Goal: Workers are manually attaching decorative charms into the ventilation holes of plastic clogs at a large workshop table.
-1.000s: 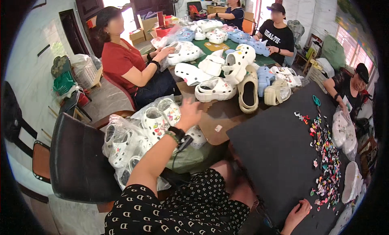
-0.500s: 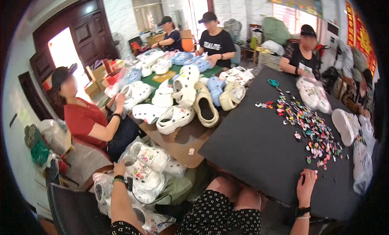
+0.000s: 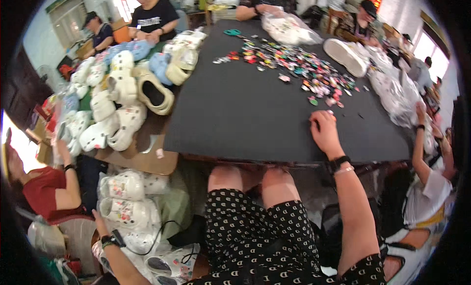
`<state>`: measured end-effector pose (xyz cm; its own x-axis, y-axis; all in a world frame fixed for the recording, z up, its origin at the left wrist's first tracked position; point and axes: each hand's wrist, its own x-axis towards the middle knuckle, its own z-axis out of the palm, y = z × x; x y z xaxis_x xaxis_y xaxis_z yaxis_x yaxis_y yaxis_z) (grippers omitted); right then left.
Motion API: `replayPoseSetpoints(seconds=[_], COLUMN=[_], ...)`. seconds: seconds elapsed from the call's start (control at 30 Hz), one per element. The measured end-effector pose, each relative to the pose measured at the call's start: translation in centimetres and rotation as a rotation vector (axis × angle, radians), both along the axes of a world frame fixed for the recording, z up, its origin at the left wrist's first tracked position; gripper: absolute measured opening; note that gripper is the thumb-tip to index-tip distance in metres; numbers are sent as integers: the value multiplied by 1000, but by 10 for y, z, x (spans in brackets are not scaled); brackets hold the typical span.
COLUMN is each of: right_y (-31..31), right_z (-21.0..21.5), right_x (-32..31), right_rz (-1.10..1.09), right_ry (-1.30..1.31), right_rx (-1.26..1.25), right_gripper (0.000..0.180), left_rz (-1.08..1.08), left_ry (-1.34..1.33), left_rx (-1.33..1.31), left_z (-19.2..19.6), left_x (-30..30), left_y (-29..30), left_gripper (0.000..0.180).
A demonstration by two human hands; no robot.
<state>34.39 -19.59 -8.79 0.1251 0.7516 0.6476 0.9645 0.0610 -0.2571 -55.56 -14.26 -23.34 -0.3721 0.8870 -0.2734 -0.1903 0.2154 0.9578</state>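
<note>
Low at seven o'clock, left hand (image 3: 100, 225) touching bagged white foam clogs (image 3: 125, 204), grip unclear; light, springy, slippery in plastic, best pinched at heel. Right hand (image 3: 324, 130), fingers curled, resting on black table (image 3: 245, 113).

the black mat (image 3: 255, 113) covers the table's middle and serves as the landmark; a scatter of small charms (image 3: 304, 71) lies on its far half, toward the right; the right hand (image 3: 324, 130) rests on its near edge, right of centre; a heap of clogs (image 3: 122, 98) sits on the table just left of the mat; bagged clogs (image 3: 392, 88) lie along its right edge; below its near left corner, off the table, a bag of decorated clogs (image 3: 130, 206) stands, with the left hand (image 3: 100, 226) touching that bag's near side.
</note>
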Motion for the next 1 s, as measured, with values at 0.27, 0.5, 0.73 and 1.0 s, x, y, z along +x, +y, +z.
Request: replayPoseSetpoints(seconds=[0.27, 0.5, 0.73, 1.0], right_y=[-5, -4, 10, -9], right_z=[-7, -8, -3, -3], right_x=[3, 3, -7, 7], right_rz=[-32, -26, 49, 57], right_ry=[-13, 38, 21, -34], right_rx=[-28, -16, 4, 7], right_gripper=[12, 9, 11, 10], left_rz=[-79, -180, -268, 263], left_ry=[1355, 2088, 2248, 1685], left_rx=[-503, -618, -356, -394], left_z=[-35, -46, -39, -2], left_x=[-44, -76, -70, 55], left_y=[-2, -23, -97, -115], left_gripper=[45, 20, 20, 15])
